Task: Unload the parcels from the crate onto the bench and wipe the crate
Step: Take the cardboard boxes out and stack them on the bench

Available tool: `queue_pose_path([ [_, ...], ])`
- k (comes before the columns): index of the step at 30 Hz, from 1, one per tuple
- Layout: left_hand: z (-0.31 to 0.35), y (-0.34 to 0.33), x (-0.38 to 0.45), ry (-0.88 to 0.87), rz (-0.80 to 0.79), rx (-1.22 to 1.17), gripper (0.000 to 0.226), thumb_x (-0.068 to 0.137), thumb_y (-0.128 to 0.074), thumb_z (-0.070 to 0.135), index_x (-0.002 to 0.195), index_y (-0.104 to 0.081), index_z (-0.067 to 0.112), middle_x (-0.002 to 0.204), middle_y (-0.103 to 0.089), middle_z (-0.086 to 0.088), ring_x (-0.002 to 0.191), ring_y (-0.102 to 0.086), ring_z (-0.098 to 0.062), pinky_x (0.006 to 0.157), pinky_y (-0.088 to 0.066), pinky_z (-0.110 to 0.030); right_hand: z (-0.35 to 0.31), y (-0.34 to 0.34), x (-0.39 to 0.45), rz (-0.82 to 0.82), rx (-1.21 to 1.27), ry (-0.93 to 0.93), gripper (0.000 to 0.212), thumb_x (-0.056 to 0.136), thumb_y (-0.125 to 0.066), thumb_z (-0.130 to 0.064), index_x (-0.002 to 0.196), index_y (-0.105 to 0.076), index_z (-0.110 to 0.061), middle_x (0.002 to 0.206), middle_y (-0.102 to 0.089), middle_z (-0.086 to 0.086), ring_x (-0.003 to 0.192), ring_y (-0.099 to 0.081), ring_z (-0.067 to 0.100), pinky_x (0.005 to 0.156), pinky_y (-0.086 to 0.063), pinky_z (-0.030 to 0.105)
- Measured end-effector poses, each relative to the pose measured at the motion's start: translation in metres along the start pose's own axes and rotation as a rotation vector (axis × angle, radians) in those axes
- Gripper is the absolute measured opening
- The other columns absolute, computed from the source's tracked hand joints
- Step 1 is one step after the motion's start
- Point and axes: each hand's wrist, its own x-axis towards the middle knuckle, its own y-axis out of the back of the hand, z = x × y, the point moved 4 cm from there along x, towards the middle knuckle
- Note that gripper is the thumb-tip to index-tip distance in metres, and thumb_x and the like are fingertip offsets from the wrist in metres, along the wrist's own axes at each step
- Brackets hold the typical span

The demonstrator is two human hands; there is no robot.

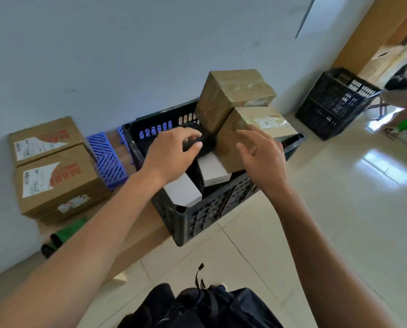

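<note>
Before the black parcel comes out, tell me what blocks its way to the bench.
Nothing visible blocks it. The left hand grips the black parcel at the top of the crate; bare bench lies left, before the two labelled boxes.

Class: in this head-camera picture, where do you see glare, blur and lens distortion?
Head view: glare patches on the floor tiles at right; left hand and right hand slightly motion-blurred over the crate; wide-angle lens tilts and bends wall and far doorway; printing on the box labels unreadable.
</note>
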Motion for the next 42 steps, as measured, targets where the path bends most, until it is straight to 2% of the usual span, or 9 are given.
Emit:
queue_pose_path([
  [5,0.030,-0.052,0.027,0.038,-0.016,-0.059,0.026,0.095,-0.069,0.031,0.121,-0.073,0.026,0.113,-0.073,0.009,0.102,-0.066,-0.010,0.091,-0.056,-0.039,0.069,0.029,0.022,-0.009,-0.003,-0.053,0.036,0.098,-0.060,-0.030,0.133,-0.065,-0.034,0.152,-0.051,-0.007,0.142,-0.042,0.018,0.112,-0.031,0.035],
  [14,0.043,-0.092,0.072,0.156,0.020,-0.148,0.046,0.096,-0.067,0.035,0.141,-0.057,0.031,0.134,-0.062,0.013,0.113,-0.059,-0.003,0.093,-0.043,-0.017,0.124,0.045,0.068,-0.076,0.051,-0.093,0.047,0.097,-0.062,-0.026,0.143,-0.057,-0.031,0.151,-0.052,-0.008,0.143,-0.040,0.018,0.117,-0.035,0.042],
  [20,0.027,-0.105,0.105,0.255,0.111,-0.177,0.067,0.096,-0.067,0.032,0.156,-0.037,0.028,0.159,-0.039,0.007,0.142,-0.040,-0.011,0.112,-0.033,-0.029,0.139,0.036,0.117,-0.120,0.081,-0.112,0.053,0.095,-0.063,-0.029,0.147,-0.051,-0.032,0.150,-0.053,-0.007,0.142,-0.042,0.018,0.115,-0.034,0.040],
  [24,0.014,-0.118,0.128,0.297,0.146,-0.202,0.076,0.096,-0.068,0.032,0.159,-0.027,0.028,0.163,-0.031,0.006,0.147,-0.029,-0.007,0.109,-0.022,-0.017,0.145,0.023,0.157,-0.110,0.109,-0.115,0.056,0.093,-0.064,-0.027,0.147,-0.050,-0.033,0.143,-0.057,-0.006,0.135,-0.047,0.016,0.102,-0.033,0.026],
  [28,-0.001,-0.127,0.147,0.329,0.176,-0.229,0.081,0.095,-0.070,0.032,0.161,-0.022,0.025,0.164,-0.029,0.006,0.147,-0.027,-0.007,0.103,-0.018,-0.006,0.153,0.003,0.195,-0.157,0.158,-0.158,0.070,0.096,-0.065,-0.030,0.158,-0.033,-0.031,0.152,-0.049,-0.002,0.140,-0.042,0.014,0.102,-0.033,0.026],
  [31,-0.005,-0.132,0.156,0.328,0.191,-0.266,0.085,0.092,-0.074,0.037,0.161,-0.025,0.023,0.161,-0.035,0.005,0.146,-0.034,-0.010,0.119,-0.030,-0.026,0.160,-0.007,0.216,-0.153,0.216,-0.189,0.075,0.096,-0.066,-0.035,0.159,-0.027,-0.034,0.143,-0.054,0.001,0.133,-0.047,0.014,0.094,-0.033,0.020],
  [34,-0.003,-0.135,0.161,0.317,0.198,-0.294,0.086,0.091,-0.075,0.040,0.160,-0.026,0.023,0.158,-0.040,0.006,0.144,-0.038,-0.008,0.120,-0.036,-0.040,0.167,-0.014,0.229,-0.148,0.251,-0.189,0.073,0.095,-0.068,-0.034,0.158,-0.032,-0.030,0.137,-0.058,-0.002,0.123,-0.053,0.012,0.089,-0.036,0.012],
  [39,0.005,-0.131,0.163,0.315,0.262,-0.325,0.078,0.095,-0.071,0.037,0.160,-0.030,0.027,0.154,-0.045,0.015,0.140,-0.041,0.004,0.115,-0.035,-0.018,0.168,-0.015,0.241,-0.125,0.336,-0.142,0.061,0.092,-0.071,-0.027,0.148,-0.047,-0.032,0.136,-0.057,-0.004,0.120,-0.052,0.009,0.084,-0.036,0.007],
  [42,0.019,-0.123,0.165,0.283,0.353,-0.346,0.068,0.098,-0.068,0.031,0.157,-0.036,0.028,0.135,-0.052,0.037,0.129,-0.046,0.015,0.102,-0.036,-0.003,0.161,-0.006,0.247,-0.086,0.368,-0.080,0.057,0.092,-0.071,-0.025,0.145,-0.050,-0.031,0.131,-0.056,-0.013,0.112,-0.052,-0.005,0.087,-0.037,0.007],
])
